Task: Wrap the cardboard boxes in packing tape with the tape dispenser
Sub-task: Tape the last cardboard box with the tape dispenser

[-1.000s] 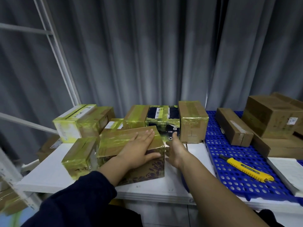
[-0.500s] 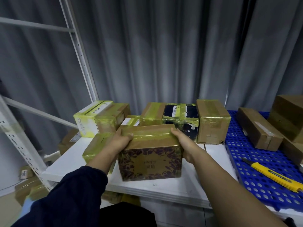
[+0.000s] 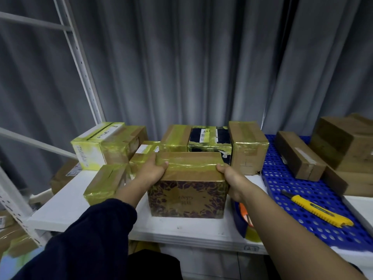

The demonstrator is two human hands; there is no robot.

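A cardboard box with a purple floral front (image 3: 186,197) and a yellowish tape band across its top stands on the white table (image 3: 66,203). My left hand (image 3: 150,170) grips its top left edge and my right hand (image 3: 232,179) grips its top right corner. A tape dispenser (image 3: 243,221), blue with an orange part and a yellowish roll, lies just right of the box, mostly hidden under my right forearm.
Several taped boxes (image 3: 248,146) crowd the table behind and left of the held box. To the right, a blue perforated pallet (image 3: 282,184) carries plain cardboard boxes (image 3: 298,156) and a yellow utility knife (image 3: 316,209). A white rack frame (image 3: 80,63) rises at left.
My hands went from resting flat on the box to gripping both its top edges, and the box now sits nearer the table's front. The view has shifted left.
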